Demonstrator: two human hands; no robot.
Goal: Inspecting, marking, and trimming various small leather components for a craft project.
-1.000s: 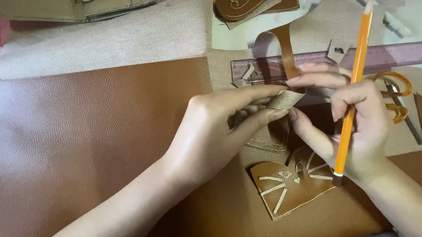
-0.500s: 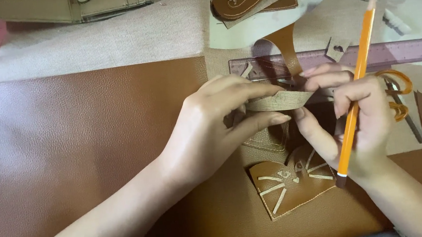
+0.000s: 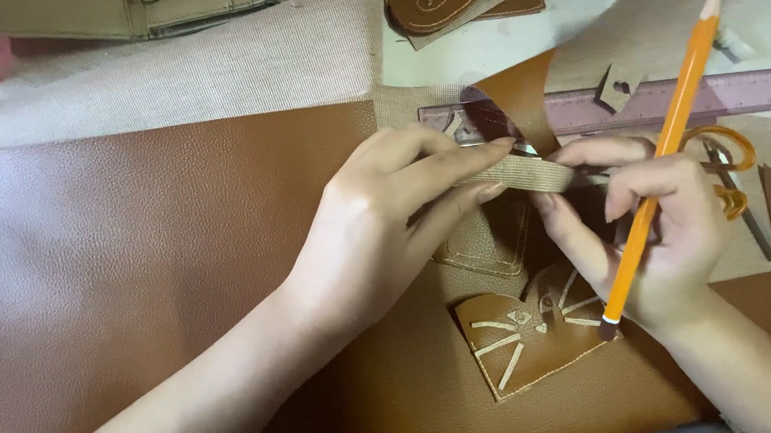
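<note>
Head view: ruler (image 3: 667,97) behind strap (image 3: 527,173), scissors (image 3: 731,174) beside.

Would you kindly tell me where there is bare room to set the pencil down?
The brown leather sheet lies bare left of the left hand. Around the right hand, ruler, scissors and leather cat piece crowd.

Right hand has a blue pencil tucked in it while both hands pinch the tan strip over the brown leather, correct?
Not quite: in the head view the pencil in the right hand is orange, not blue. Both it and the left hand do pinch the tan strip over the brown leather.
</note>
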